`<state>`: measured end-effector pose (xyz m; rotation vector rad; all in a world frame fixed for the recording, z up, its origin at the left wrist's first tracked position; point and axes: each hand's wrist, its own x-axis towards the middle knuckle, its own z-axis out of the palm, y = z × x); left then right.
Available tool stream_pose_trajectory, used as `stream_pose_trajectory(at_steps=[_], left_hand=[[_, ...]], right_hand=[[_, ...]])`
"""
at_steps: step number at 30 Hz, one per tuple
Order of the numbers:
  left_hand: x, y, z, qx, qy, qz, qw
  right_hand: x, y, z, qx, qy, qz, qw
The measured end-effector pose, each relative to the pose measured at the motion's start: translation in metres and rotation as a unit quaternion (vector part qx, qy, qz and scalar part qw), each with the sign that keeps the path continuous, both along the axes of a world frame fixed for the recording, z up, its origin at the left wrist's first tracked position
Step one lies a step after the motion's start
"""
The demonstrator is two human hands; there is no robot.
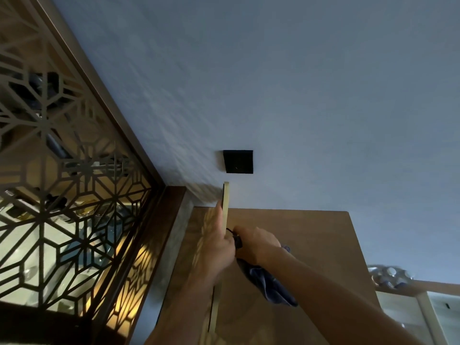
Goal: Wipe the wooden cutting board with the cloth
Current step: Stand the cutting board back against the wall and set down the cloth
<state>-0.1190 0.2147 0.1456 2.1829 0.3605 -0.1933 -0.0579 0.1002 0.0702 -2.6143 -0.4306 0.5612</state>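
Head view, only one available, tilted and motion-blurred. Wooden cutting board (226, 210) is held on edge, seen edge-on as a thin pale strip running from about 12 o'clock down to 6 o'clock through the lower centre of frame, top end just below a black square wall plate (238, 161). Left hand (216, 247) sits on the board's left face, palm flat against it, fingers (220, 215) together and stretched up along the wood, thumb side wrapped at the edge: gripping the board. Right hand (256, 242) is at 3 o'clock of the board, touching its right face, fingers curled shut on a dark blue cloth (270, 282); the cloth bunches under the palm and hangs toward 5 o'clock past the wrist. A small dark strap or loop (236, 239) shows between the two hands at the board edge, cannot tell what it belongs to. Behind the hands, a brown wooden table (311, 235) fills the lower centre. Blue-grey wall (298, 83) takes up the upper frame. At 9 o'clock, a geometric lattice screen (62, 183) in a dark wood frame, warm light behind it. At 4 o'clock, near the right edge, a blurred shiny metal object (389, 275) above pale cabinet fronts (408, 317); too smeared to identify.
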Motion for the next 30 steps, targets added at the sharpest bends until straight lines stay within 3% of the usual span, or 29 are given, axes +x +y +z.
stream_pose_trajectory(at_steps=[10, 18, 20, 23, 25, 26, 28, 30], left_hand=[[0.001, -0.053, 0.000, 0.140, -0.013, 0.011, 0.990], [0.004, -0.055, -0.004, 0.119, 0.012, 0.012, 0.993], [0.000, -0.055, 0.000, 0.130, 0.007, 0.006, 0.991], [-0.005, -0.059, 0.009, 0.177, -0.077, 0.019, 0.981], [0.000, -0.070, 0.015, 0.102, -0.207, 0.013, 0.973], [0.004, -0.078, 0.018, 0.046, -0.231, 0.000, 0.972], [0.017, -0.100, 0.025, -0.080, -0.186, -0.012, 0.979], [0.032, -0.124, 0.026, -0.187, -0.088, -0.006, 0.978]], right_hand=[[-0.001, -0.023, -0.006, -0.009, 0.012, 0.015, 1.000], [0.002, -0.030, -0.006, 0.016, 0.054, -0.010, 0.998], [-0.001, -0.046, -0.003, 0.075, 0.103, -0.046, 0.991], [-0.011, -0.092, 0.014, 0.269, 0.177, -0.150, 0.935], [-0.017, -0.126, 0.032, 0.364, 0.213, -0.239, 0.875], [-0.018, -0.143, 0.041, 0.405, 0.230, -0.271, 0.842], [-0.021, -0.176, 0.059, 0.481, 0.250, -0.302, 0.784], [-0.025, -0.204, 0.075, 0.548, 0.258, -0.314, 0.731]])
